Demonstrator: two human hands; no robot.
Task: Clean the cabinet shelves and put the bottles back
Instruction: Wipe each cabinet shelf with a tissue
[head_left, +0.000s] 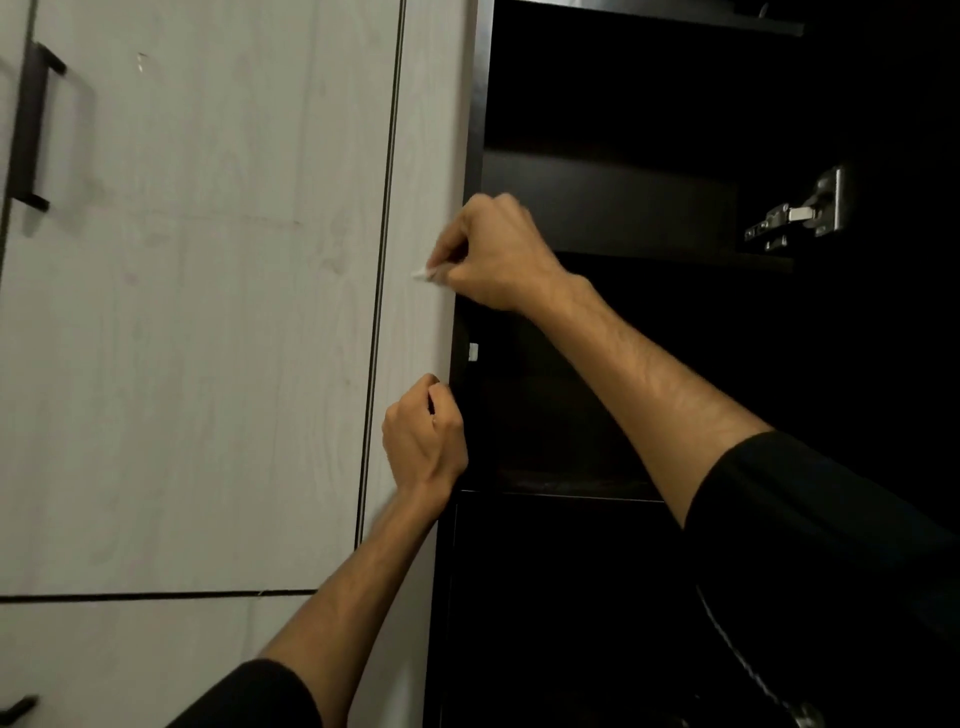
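The open cabinet (623, 364) fills the right half, dark inside, with dark shelves (597, 208) and no bottles in view. My right hand (493, 254) is curled at the cabinet's pale left side panel (421, 208) and pinches a small white scrap (423, 274), perhaps a wipe or tissue, against it. My left hand (423, 441) is curled lower down at the same panel's edge; whether it holds anything is hidden.
Pale wood-look doors (208, 312) with black handles (31, 124) cover the left. A metal hinge (800, 213) sits on the cabinet's right inner wall. A small white peg (473, 352) shows on the left inner wall.
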